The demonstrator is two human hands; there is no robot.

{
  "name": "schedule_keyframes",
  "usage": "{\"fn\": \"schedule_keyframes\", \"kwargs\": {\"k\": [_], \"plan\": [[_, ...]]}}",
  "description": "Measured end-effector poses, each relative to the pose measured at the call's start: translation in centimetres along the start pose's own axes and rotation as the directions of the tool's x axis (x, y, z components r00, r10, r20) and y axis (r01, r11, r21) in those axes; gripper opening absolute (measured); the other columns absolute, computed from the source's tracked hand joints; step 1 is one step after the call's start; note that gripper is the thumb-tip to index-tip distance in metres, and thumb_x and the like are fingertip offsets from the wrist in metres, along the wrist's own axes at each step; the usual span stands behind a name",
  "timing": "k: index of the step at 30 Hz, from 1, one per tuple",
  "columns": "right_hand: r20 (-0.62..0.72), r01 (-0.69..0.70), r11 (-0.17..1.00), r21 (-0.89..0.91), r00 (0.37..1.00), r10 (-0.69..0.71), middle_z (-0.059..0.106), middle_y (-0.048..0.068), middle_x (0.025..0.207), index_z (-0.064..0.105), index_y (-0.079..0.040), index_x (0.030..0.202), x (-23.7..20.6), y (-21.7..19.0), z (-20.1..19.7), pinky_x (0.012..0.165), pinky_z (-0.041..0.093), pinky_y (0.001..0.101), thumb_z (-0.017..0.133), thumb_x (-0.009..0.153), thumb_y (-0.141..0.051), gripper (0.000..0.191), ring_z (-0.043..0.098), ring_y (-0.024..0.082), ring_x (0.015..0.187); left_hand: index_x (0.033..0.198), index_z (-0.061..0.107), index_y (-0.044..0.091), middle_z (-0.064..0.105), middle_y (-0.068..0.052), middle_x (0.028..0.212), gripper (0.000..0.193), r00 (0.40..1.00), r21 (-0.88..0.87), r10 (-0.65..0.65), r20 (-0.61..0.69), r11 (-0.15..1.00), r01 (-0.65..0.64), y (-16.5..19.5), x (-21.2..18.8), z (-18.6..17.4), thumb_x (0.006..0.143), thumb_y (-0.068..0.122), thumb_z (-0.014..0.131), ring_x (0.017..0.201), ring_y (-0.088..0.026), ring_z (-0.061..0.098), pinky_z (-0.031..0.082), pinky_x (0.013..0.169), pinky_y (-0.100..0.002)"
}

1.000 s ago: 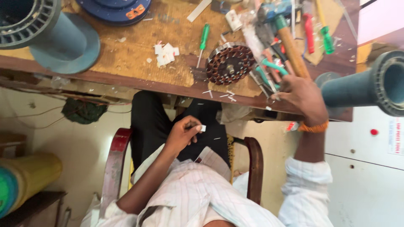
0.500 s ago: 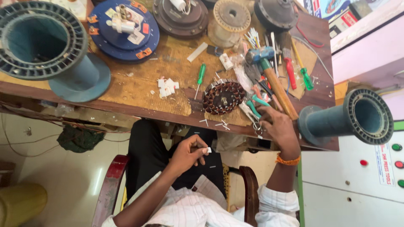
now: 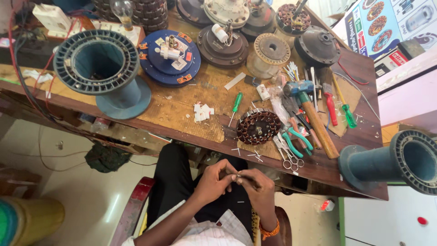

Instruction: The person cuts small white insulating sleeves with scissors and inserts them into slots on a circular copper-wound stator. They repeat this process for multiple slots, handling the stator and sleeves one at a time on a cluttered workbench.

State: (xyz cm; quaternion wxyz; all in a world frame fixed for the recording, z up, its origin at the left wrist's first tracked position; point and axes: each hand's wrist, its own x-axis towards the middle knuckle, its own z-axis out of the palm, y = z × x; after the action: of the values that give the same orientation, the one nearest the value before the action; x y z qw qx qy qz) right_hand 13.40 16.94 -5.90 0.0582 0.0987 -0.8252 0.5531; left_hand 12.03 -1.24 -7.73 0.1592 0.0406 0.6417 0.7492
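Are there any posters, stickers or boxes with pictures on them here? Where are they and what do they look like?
Poster: top right, past the workbench end; blue, tilted, with round pictures of motor parts.
Box: just below the poster; small, white and dark with a red patch.
Sticker: on the blue round motor cover at the bench's back; small white rectangle.
White slips: mid-bench, left of the copper-wound stator; a small pile of little squares.
No screens.

Worn, scratched wooden bench [image 3: 191, 116], matt blue plastic spool [image 3: 102, 75], copper-wound metal stator [image 3: 258, 128], wooden-handled hammer [image 3: 314, 118].
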Motion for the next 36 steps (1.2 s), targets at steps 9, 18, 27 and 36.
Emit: {"fn": "schedule_keyframes", "kwargs": {"k": [9,18,27,36], "plan": [[0.137,-0.006,0.999,-0.044,0.990,0.012,0.076,0.008,0.090,0.071,0.000,0.092,-1.0,1.0,0.3,0.065,0.061,0.0262,0.076,0.081,0.004,0.013,0.075,0.015,0.077,0.107,0.070,0.004,0.069,-0.001,0.075,0.016,0.987,0.050,-0.145,-0.074,0.988,0.149,-1.3,-1.9,-0.3,0.091,0.006,0.068,0.060,-0.006,0.064,0.051,0.045,-0.024],[0.254,0.217,0.971,-0.105,0.949,-0.185,0.074,0.008,0.091,0.068,-0.002,0.088,0.8,-2.3,-1.9,0.062,0.058,0.0277,0.075,0.083,0.003,0.010,0.074,0.018,0.075,0.100,0.070,-0.001,0.070,-0.003,0.080,0.010,0.996,-0.140,-0.054,-0.076,0.989,0.043,-2.4,-1.8,0.7,0.095,0.007,0.068,0.064,-0.005,0.062,0.054,0.048,-0.023],[0.103,0.224,0.964,-0.143,0.972,-0.210,0.076,0.007,0.094,0.072,-0.002,0.095,0.4,-3.3,-0.7,0.068,0.059,0.0257,0.075,0.085,0.000,0.011,0.075,0.016,0.079,0.097,0.071,-0.002,0.070,-0.005,0.077,0.006,0.984,0.102,0.116,-0.135,0.989,-0.103,1.5,-2.3,0.2,0.094,0.002,0.068,0.061,-0.006,0.063,0.054,0.047,-0.024],[-0.020,-0.325,0.903,0.280,0.939,0.344,0.077,0.004,0.086,0.073,0.002,0.105,-0.5,-1.0,1.0,0.070,0.060,0.0256,0.072,0.090,-0.005,0.016,0.072,0.010,0.075,0.097,0.065,0.000,0.065,-0.012,0.086,0.007,0.817,0.507,0.569,-0.089,0.732,-0.455,3.0,-1.8,1.6,0.093,-0.001,0.070,0.066,-0.022,0.065,0.050,0.056,-0.035]]}}
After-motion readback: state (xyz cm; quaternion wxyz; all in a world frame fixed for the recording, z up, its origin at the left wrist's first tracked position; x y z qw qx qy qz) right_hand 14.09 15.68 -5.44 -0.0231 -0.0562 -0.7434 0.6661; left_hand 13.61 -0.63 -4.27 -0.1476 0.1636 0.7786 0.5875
